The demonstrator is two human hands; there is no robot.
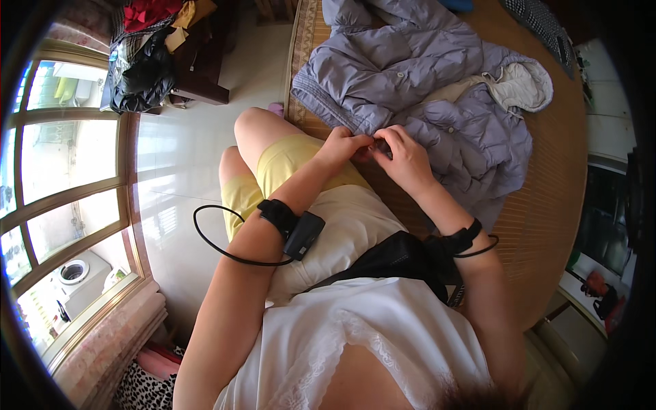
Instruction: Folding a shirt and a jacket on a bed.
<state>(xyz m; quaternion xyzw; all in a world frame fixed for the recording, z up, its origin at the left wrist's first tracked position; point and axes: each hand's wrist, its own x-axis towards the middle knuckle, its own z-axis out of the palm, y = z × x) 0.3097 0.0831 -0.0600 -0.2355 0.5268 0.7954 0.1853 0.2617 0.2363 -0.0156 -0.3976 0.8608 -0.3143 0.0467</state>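
Observation:
A lavender padded jacket (410, 68) lies spread and crumpled in front of me, its pale lining (517, 85) showing at the hood. Just at its near lower edge my two hands meet. Thumb and fingers pinched together, my left hand (342, 148) is closed beside the ribbed hem. My right hand (408, 164) curls its fingers toward the left fingertips, also closed. Something small and dark, perhaps reddish, shows between the fingertips, but the fingers cover most of it. Whether it is part of the jacket I cannot tell.
The jacket rests on a brown woven mat (547, 184) beside my legs. Dark clothes (145, 78) are heaped on wooden furniture at the far left. Framed glass panes (68, 157) stand along the left. Black straps with a cable (205, 239) circle my forearms.

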